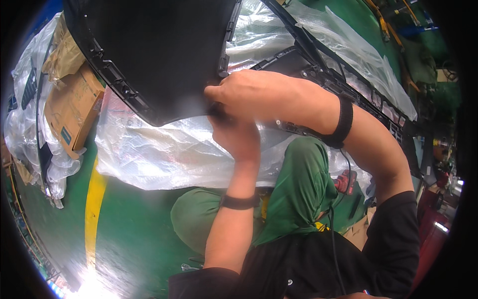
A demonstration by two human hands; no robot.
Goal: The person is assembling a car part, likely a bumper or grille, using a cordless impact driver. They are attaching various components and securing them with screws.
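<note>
A large black plastic panel (164,55) with clips along its edges stands in front of me, its lower right corner at my hands. My left hand (236,137) is closed around that corner from below; its fingertips are hidden and a dark patch there is blurred. Just above, my right hand (236,92) is curled shut against the panel's right edge, with the thumb over its face. What lies inside the right fingers is hidden. Behind my right forearm sits a black plastic frame (318,70) with brackets and screws.
Clear plastic sheeting (159,154) covers the work surface and hangs over its front. A cardboard box (74,109) lies at the left. My bent knees, in green trousers (298,184), are below the hands. A red power tool (344,182) is right of them. A yellow line (94,214) crosses the green floor.
</note>
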